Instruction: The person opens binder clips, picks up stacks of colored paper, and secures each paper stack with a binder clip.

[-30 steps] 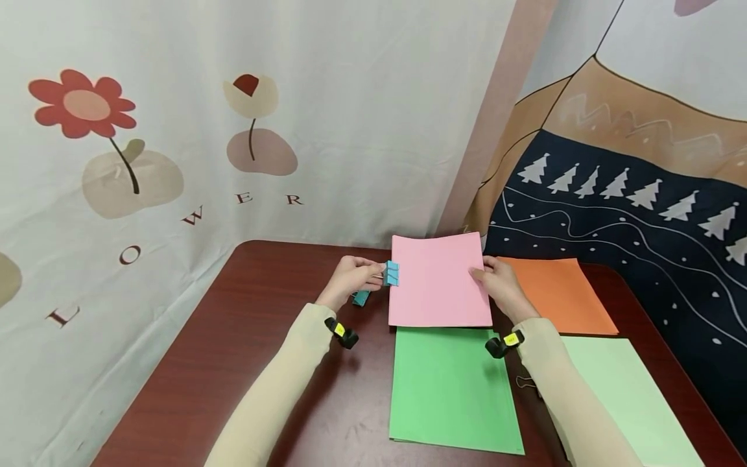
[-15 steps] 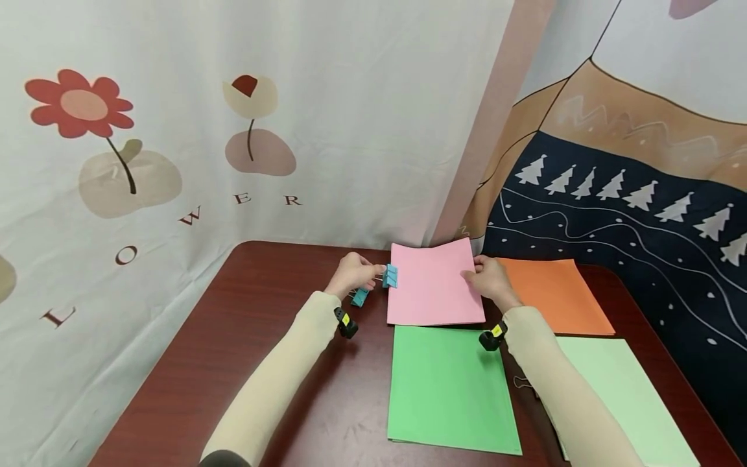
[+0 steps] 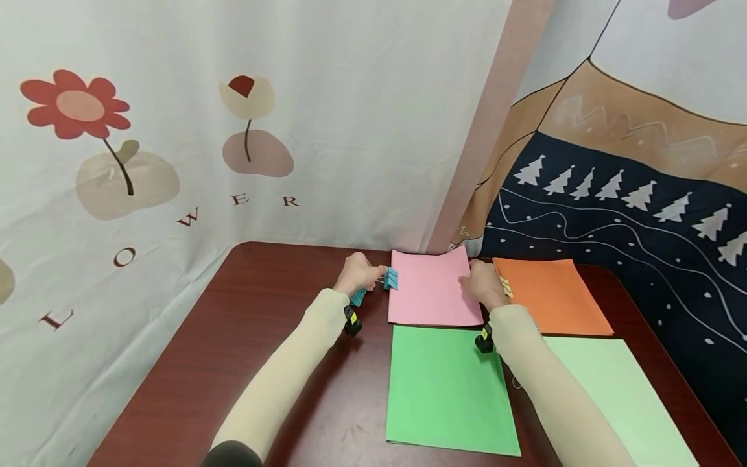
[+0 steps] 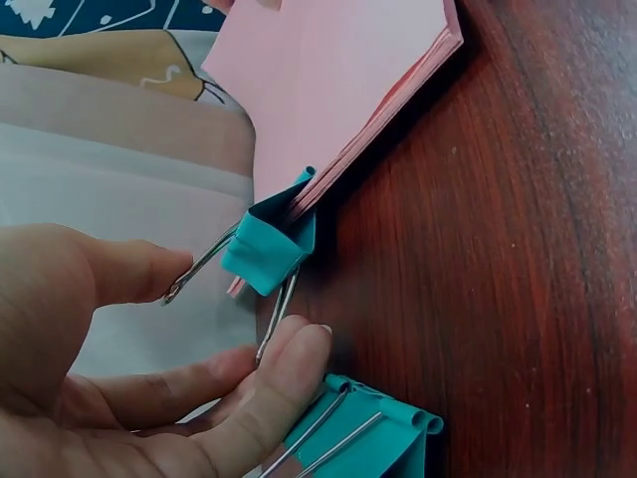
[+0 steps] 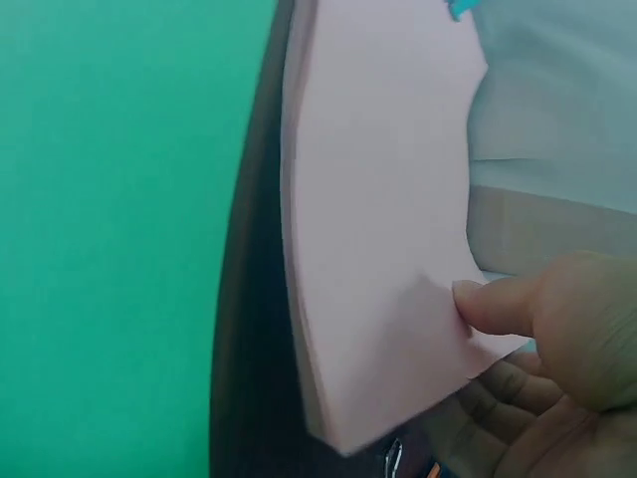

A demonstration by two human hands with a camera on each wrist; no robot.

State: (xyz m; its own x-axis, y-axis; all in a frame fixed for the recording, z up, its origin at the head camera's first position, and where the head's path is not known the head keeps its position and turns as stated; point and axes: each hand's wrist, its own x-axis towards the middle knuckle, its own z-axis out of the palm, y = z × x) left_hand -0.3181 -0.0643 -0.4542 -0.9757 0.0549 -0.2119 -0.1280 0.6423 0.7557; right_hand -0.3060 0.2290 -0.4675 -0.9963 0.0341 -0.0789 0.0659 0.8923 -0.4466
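My left hand (image 3: 356,274) pinches the two wire handles of a teal binder clip (image 4: 267,251) between thumb and fingers. The clip sits on the left edge of a stack of pink paper (image 3: 432,292). At the stack's right edge, my right hand (image 3: 483,285) grips the sheets, with the thumb on top in the right wrist view and the other fingers partly hidden beneath. A second teal binder clip (image 4: 373,438) lies on the table under my left hand. The pink sheets are slightly bowed, their far right corner raised.
Bright green paper (image 3: 449,389) lies in front of the pink stack. Orange paper (image 3: 560,292) with a yellow clip (image 3: 506,287) on its left edge is at the right, behind pale green paper (image 3: 607,383). A curtain hangs behind the table (image 3: 280,311).
The pink stack has come down and its right edge has shifted left with my right hand. The yellow clip on the orange paper has come into view. My left hand stays at the teal clip.
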